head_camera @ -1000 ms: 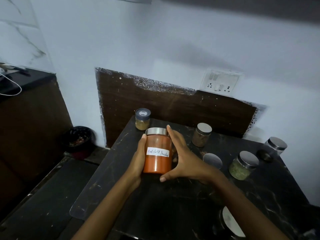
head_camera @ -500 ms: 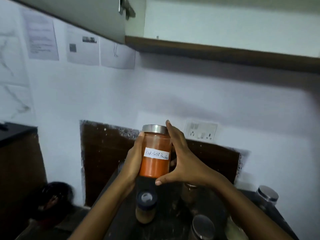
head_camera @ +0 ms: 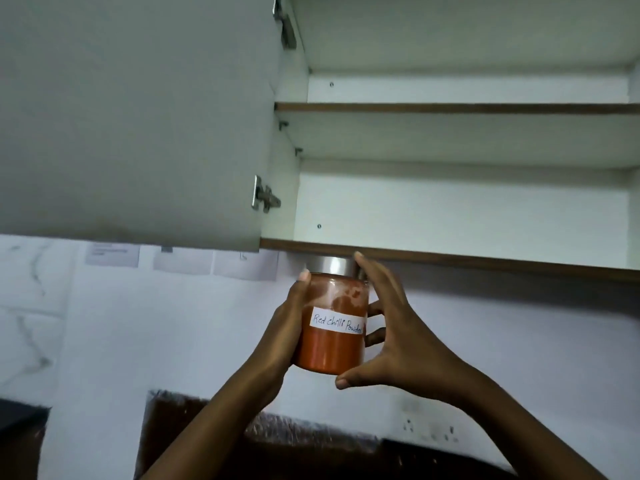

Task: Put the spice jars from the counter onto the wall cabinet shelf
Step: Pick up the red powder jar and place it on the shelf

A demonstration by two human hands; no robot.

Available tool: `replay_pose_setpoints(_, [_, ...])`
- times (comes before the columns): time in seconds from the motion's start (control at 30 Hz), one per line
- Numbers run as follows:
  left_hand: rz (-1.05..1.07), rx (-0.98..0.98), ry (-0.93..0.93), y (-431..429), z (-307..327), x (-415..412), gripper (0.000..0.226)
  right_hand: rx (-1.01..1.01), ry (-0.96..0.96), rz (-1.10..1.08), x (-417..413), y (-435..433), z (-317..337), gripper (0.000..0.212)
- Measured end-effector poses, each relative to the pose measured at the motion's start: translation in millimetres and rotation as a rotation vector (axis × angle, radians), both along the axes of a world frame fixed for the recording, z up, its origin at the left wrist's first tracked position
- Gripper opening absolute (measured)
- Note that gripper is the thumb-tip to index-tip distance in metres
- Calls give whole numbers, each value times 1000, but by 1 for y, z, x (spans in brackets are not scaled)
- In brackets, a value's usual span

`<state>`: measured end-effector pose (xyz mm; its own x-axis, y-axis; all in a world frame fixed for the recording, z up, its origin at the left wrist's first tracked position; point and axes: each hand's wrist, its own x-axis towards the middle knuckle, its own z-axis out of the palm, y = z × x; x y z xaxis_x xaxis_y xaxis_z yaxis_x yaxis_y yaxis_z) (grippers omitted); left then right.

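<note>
A glass jar of red chilli powder [head_camera: 330,344] with a silver lid and a white handwritten label is held upright in the air between both hands. My left hand [head_camera: 284,327] grips its left side and my right hand [head_camera: 391,334] wraps its right side, fingers behind it and thumb under its base. The lid is just below the brown front edge of the wall cabinet's bottom shelf [head_camera: 450,259]. The other spice jars and the counter are out of view.
The cabinet door [head_camera: 138,116] stands open to the left, with hinges along its right edge. A second shelf [head_camera: 450,108] sits higher up; no items show on either shelf. Papers hang on the white wall below the door. A wall socket [head_camera: 429,433] lies low right.
Both hands have lifted the chilli jar from the counter up to just under the cabinet. The view has tilted upward, so the counter jars are gone and the open cabinet fills the top.
</note>
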<state>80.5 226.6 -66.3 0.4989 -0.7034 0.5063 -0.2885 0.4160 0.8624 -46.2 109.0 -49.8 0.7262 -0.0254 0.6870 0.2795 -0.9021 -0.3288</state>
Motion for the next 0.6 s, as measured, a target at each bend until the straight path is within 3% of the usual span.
replay_pose_setpoints(0.23, [-1, -91, -29, -13, 75, 24, 66, -104, -133, 4, 29, -13, 73, 127])
replay_pose_setpoints(0.43, [446, -206, -119, -41, 113, 71, 39, -153, -233, -81, 83, -37, 127, 128])
replay_pose_setpoints(0.53, [730, 10, -394, -54, 96, 105, 42, -132, -226, -134, 116, -56, 143, 126])
replay_pose_setpoints(0.6, [774, 277, -607, -62, 81, 122, 56, -127, -189, -168, 137, -67, 148, 126])
